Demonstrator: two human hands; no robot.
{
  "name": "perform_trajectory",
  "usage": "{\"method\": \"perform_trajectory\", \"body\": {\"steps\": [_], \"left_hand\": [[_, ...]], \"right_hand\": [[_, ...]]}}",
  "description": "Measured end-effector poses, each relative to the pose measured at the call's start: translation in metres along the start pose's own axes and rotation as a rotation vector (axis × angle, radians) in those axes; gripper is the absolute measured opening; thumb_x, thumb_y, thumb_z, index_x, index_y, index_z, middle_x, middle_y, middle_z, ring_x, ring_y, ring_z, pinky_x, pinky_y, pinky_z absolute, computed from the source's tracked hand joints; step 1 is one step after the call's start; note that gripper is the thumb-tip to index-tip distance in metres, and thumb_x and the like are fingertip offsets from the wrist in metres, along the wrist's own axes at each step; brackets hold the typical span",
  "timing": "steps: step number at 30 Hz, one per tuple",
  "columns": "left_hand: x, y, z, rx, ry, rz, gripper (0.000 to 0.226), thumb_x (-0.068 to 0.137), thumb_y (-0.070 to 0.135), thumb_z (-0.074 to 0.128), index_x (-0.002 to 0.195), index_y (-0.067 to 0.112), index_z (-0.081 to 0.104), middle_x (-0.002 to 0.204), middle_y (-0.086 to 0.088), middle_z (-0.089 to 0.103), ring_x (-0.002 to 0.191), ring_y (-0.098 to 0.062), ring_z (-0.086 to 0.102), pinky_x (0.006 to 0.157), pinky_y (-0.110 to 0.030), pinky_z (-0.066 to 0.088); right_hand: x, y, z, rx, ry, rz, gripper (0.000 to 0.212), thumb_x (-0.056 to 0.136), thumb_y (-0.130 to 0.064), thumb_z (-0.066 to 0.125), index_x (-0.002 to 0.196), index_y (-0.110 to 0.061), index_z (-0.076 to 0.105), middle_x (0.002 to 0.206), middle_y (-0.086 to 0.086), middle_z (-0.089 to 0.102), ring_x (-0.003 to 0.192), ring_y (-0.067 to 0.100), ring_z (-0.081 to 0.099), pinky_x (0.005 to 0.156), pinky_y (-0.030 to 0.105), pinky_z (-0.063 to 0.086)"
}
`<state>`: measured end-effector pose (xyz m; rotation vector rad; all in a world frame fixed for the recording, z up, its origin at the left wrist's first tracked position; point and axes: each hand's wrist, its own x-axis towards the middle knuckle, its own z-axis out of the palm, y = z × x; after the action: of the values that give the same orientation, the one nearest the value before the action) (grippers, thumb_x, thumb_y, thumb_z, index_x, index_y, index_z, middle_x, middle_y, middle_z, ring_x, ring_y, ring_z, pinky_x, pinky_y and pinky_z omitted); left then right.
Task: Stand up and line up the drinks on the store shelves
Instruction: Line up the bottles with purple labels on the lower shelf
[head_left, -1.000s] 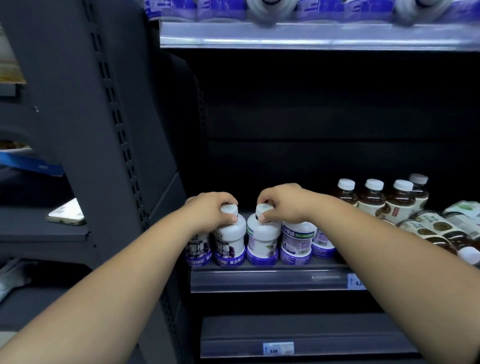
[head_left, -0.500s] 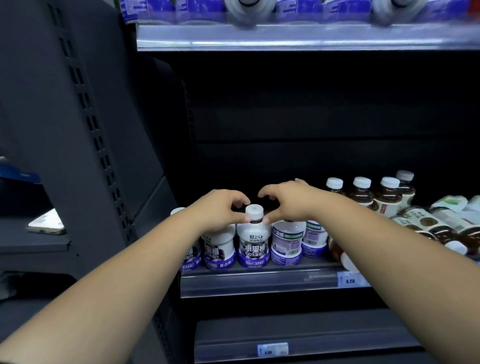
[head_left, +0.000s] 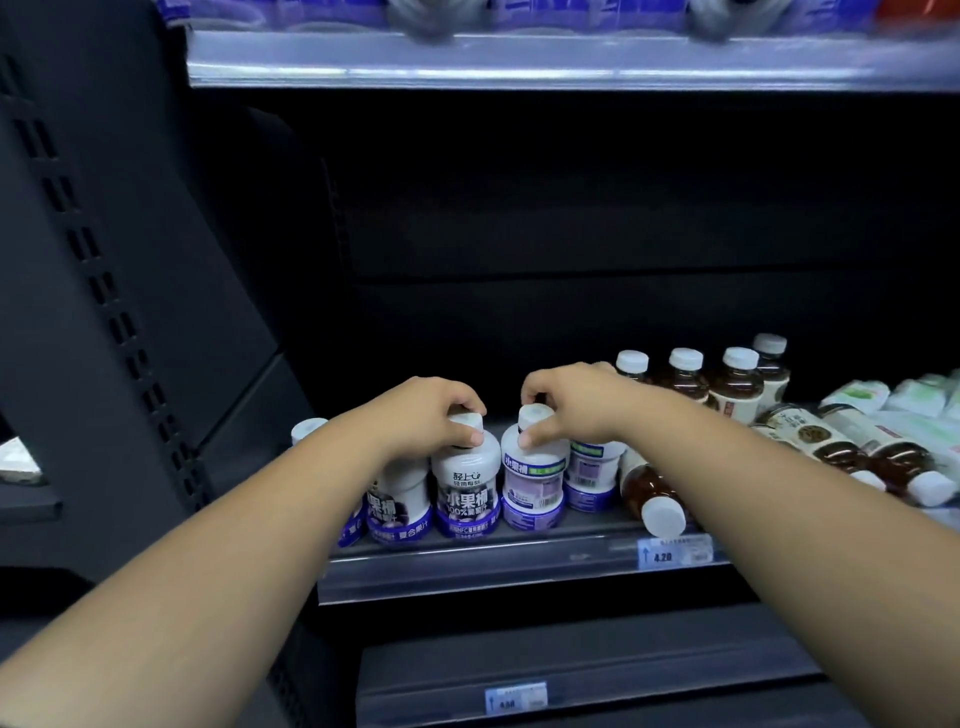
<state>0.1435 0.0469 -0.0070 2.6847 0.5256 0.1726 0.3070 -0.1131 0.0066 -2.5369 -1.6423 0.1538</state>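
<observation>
Both arms reach in to the left part of the middle shelf (head_left: 467, 571), where a short row of squat white bottles with purple labels stands along the near edge. The left hand (head_left: 428, 415) is clamped from above on the cap of the front-facing bottle (head_left: 466, 491), its fingers curled round the cap. That bottle stands upright with its printed label turned forward. The right hand (head_left: 569, 410) pinches the cap of the barcode bottle (head_left: 531, 486) just to the right, with the thumb on the near side and the fingers over the top. This one is upright too, with its barcode side facing out. The two held bottles stand side by side, touching or nearly so.

A third white bottle (head_left: 397, 506) stands just left of them, partly behind the left wrist, and a fourth white bottle (head_left: 589, 473) stands to the right under the right wrist.

Right of the row a fallen brown bottle (head_left: 652, 493) lies on its side, its white cap pointing toward the near edge. Farther back, upright brown bottles (head_left: 685, 376) stand in a line. At the far right more tumbled brown bottles (head_left: 841, 449) lie on their sides beside pale green packs (head_left: 904, 397). A price tag (head_left: 675, 551) reading 4.20 sits on the shelf's front strip.
</observation>
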Motion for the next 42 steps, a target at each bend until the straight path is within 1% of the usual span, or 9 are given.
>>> {"method": "perform_trajectory", "body": {"steps": [3, 6, 11, 16, 21, 28, 34, 38, 42], "left_hand": [[0.0, -0.001, -0.004, 0.001, -0.023, 0.004, 0.032, 0.083, 0.039, 0.075, 0.113, 0.034, 0.067, 0.103, 0.02, 0.063, 0.101, -0.003, 0.058, 0.091, -0.026, 0.047], [-0.002, -0.007, -0.005, -0.032, -0.029, 0.008, 0.03, 0.082, 0.04, 0.075, 0.111, 0.036, 0.067, 0.103, 0.021, 0.064, 0.101, -0.001, 0.059, 0.093, -0.028, 0.048], [-0.006, -0.017, 0.002, -0.12, 0.023, 0.03, 0.035, 0.081, 0.042, 0.075, 0.115, 0.042, 0.066, 0.11, 0.022, 0.065, 0.105, 0.001, 0.059, 0.097, -0.027, 0.047], [-0.006, -0.015, -0.004, -0.122, -0.025, 0.017, 0.034, 0.082, 0.038, 0.077, 0.115, 0.039, 0.067, 0.109, 0.022, 0.065, 0.105, 0.003, 0.058, 0.096, -0.023, 0.045], [-0.003, -0.015, -0.009, -0.122, -0.085, 0.014, 0.035, 0.085, 0.037, 0.074, 0.119, 0.037, 0.066, 0.105, 0.024, 0.064, 0.103, 0.004, 0.058, 0.095, -0.022, 0.044], [-0.007, -0.012, -0.009, -0.11, -0.066, 0.007, 0.041, 0.087, 0.035, 0.072, 0.127, 0.033, 0.063, 0.103, 0.022, 0.061, 0.102, -0.001, 0.058, 0.091, -0.02, 0.041], [-0.014, -0.016, -0.017, -0.078, -0.082, -0.026, 0.051, 0.09, 0.036, 0.069, 0.138, 0.032, 0.053, 0.13, 0.009, 0.062, 0.115, -0.007, 0.057, 0.099, -0.025, 0.043], [-0.03, -0.032, -0.044, -0.045, -0.118, -0.125, 0.053, 0.09, 0.026, 0.069, 0.139, 0.032, 0.051, 0.132, 0.01, 0.055, 0.116, -0.013, 0.057, 0.073, -0.021, 0.048], [-0.047, -0.045, -0.058, 0.09, -0.127, -0.163, 0.05, 0.088, 0.013, 0.07, 0.133, 0.032, 0.057, 0.121, 0.011, 0.064, 0.105, -0.008, 0.06, 0.087, -0.022, 0.048]], "right_hand": [[0.001, -0.003, 0.001, 0.012, -0.024, -0.068, 0.03, 0.081, -0.043, 0.075, 0.105, -0.041, 0.057, 0.095, -0.013, 0.062, 0.095, 0.015, 0.056, 0.094, 0.037, 0.037], [-0.002, -0.002, -0.012, 0.163, -0.199, -0.082, 0.048, 0.079, -0.023, 0.08, 0.116, -0.047, 0.059, 0.112, -0.015, 0.06, 0.105, 0.015, 0.059, 0.096, 0.041, 0.05], [0.001, -0.007, -0.006, 0.109, -0.044, -0.035, 0.047, 0.08, -0.052, 0.076, 0.12, -0.033, 0.06, 0.109, -0.01, 0.061, 0.099, 0.014, 0.06, 0.089, 0.036, 0.052], [0.005, 0.0, -0.007, 0.209, -0.138, -0.1, 0.03, 0.085, -0.023, 0.077, 0.111, -0.035, 0.065, 0.108, -0.013, 0.065, 0.101, 0.011, 0.062, 0.094, 0.035, 0.052], [0.003, -0.006, -0.003, 0.137, -0.078, -0.058, 0.043, 0.084, -0.046, 0.076, 0.122, -0.033, 0.062, 0.107, -0.013, 0.061, 0.101, 0.013, 0.06, 0.089, 0.034, 0.052], [0.003, -0.008, -0.007, 0.161, -0.124, -0.07, 0.045, 0.086, -0.03, 0.076, 0.128, -0.032, 0.061, 0.112, -0.017, 0.058, 0.108, 0.012, 0.058, 0.092, 0.029, 0.047], [0.002, -0.004, 0.001, 0.18, -0.102, -0.07, 0.043, 0.091, -0.026, 0.071, 0.132, -0.032, 0.059, 0.123, -0.012, 0.059, 0.116, 0.013, 0.057, 0.097, 0.03, 0.046], [0.004, -0.017, 0.003, 0.109, -0.026, -0.098, 0.054, 0.088, -0.042, 0.07, 0.139, -0.038, 0.052, 0.139, -0.012, 0.056, 0.126, 0.011, 0.053, 0.116, 0.046, 0.03], [0.016, -0.054, 0.009, 0.133, 0.069, -0.17, 0.055, 0.087, -0.051, 0.07, 0.138, -0.041, 0.051, 0.14, -0.012, 0.057, 0.131, 0.013, 0.05, 0.122, 0.052, 0.011]]}}
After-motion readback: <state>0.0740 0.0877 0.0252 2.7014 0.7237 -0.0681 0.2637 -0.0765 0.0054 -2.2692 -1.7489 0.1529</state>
